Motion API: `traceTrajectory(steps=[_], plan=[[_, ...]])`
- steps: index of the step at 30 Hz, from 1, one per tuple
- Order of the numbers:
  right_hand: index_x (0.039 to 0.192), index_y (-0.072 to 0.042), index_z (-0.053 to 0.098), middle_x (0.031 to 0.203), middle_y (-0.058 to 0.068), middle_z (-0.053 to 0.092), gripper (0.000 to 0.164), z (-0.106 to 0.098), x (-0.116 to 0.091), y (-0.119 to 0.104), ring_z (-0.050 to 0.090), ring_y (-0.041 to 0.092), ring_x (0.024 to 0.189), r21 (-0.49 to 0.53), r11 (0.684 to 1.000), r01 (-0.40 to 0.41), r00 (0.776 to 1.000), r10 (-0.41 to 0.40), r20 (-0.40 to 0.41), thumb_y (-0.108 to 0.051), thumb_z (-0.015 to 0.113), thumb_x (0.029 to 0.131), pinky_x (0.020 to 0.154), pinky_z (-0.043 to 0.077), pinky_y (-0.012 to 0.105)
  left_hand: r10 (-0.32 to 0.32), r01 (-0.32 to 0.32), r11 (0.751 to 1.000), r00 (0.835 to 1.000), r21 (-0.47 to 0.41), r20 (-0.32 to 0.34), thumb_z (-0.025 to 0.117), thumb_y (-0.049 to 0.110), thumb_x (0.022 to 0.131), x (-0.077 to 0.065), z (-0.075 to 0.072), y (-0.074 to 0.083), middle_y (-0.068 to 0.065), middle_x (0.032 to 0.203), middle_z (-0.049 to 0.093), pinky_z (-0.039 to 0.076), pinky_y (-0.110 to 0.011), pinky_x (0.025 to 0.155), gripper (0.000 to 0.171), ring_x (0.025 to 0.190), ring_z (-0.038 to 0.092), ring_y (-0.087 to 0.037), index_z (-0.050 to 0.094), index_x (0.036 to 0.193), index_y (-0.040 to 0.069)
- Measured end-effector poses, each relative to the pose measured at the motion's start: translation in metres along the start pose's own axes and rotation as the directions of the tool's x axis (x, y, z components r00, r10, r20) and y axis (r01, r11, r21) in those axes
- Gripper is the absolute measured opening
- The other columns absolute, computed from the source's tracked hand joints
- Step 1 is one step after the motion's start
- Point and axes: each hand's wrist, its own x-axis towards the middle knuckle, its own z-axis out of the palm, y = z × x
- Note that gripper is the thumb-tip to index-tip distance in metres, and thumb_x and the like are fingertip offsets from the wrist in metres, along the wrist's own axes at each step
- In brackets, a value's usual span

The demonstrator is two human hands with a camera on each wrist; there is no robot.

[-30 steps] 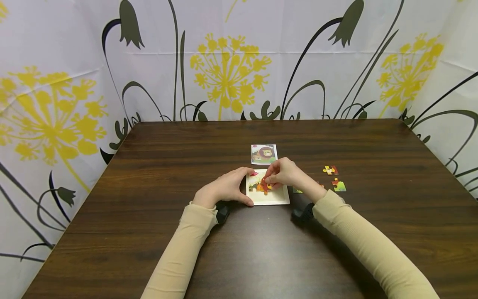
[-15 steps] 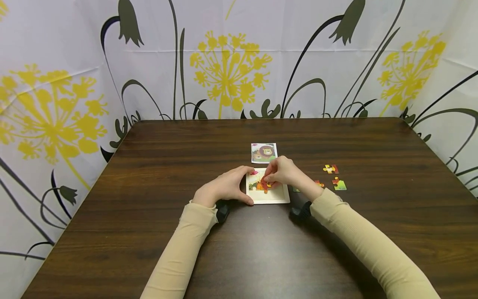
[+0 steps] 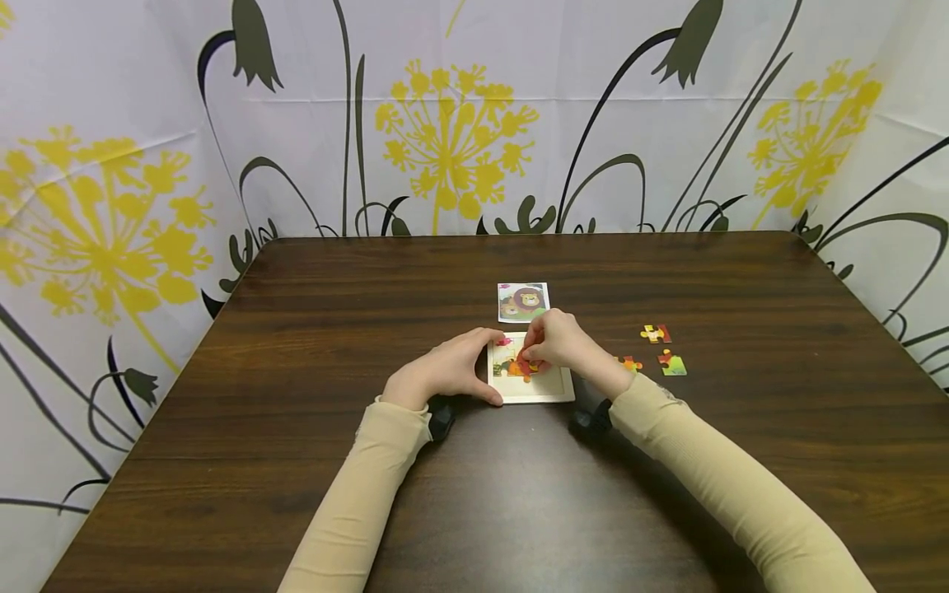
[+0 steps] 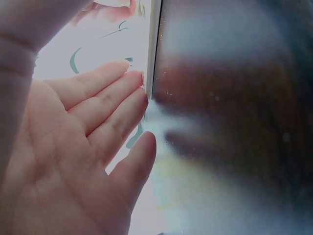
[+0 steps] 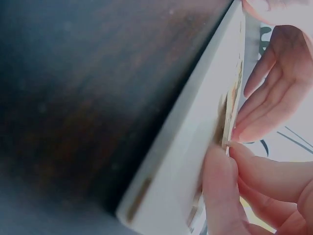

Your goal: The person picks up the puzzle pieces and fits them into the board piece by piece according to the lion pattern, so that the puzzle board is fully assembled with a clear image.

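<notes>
My left hand (image 3: 449, 371) spans the left side of a pale puzzle tray (image 3: 535, 395). Its thumb is at the lower left corner and a fingertip at the upper edge; in the left wrist view (image 4: 83, 142) the other fingers are nearly straight. With bent fingers, my right hand (image 3: 561, 342) pinches a red-orange puzzle piece (image 3: 523, 360) over the middle of the tray. Its lower edge appears to lie on the tray; whether it sits flat is hidden by the fingers. Beside it, several colourful pieces (image 3: 506, 369) lie at the tray's left.
A printed card with a lion (image 3: 522, 303) lies just behind the tray. Loose puzzle pieces lie to the right: a yellow and red one (image 3: 656, 333), a green and red one (image 3: 673, 363), and an orange one (image 3: 631, 364) by the right forearm. All rest on a dark wooden table (image 3: 356, 288).
The right hand has shifted slightly left, still pinching the red-orange piece, and its forearm uncovers more of the orange loose piece. The left hand stays at the tray's side.
</notes>
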Motion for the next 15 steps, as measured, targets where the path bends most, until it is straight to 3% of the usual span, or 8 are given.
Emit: traceTrajectory(steps=[9,15], plan=[[0.078,0.000,0.069,0.067,0.008,0.068,0.007,-0.0013,0.0011,0.0042,0.058,0.008,0.049,-0.043,0.998,0.041,0.999,-0.042,-0.028,-0.005,0.074,0.077,0.049,0.049,0.019,-0.036,0.037,0.999,0.999,-0.027,0.026,0.085,0.035,0.066,0.0010,-0.0007,0.0006,-0.010,0.137,0.047,0.035,-0.037,0.109,0.089,0.126,0.045,-0.023,0.041,0.136,0.003],[0.074,-0.001,0.069,0.064,0.006,0.066,0.009,-0.0014,0.0007,0.0059,0.057,0.009,0.049,-0.077,0.995,0.061,0.997,-0.064,-0.035,-0.007,0.075,0.077,0.048,0.047,0.019,-0.009,0.009,1.000,1.000,-0.023,0.018,0.085,0.034,0.066,0.0006,-0.0008,0.0006,-0.012,0.135,0.049,0.036,-0.038,0.108,0.088,0.125,0.046,-0.023,0.042,0.135,0.001]])
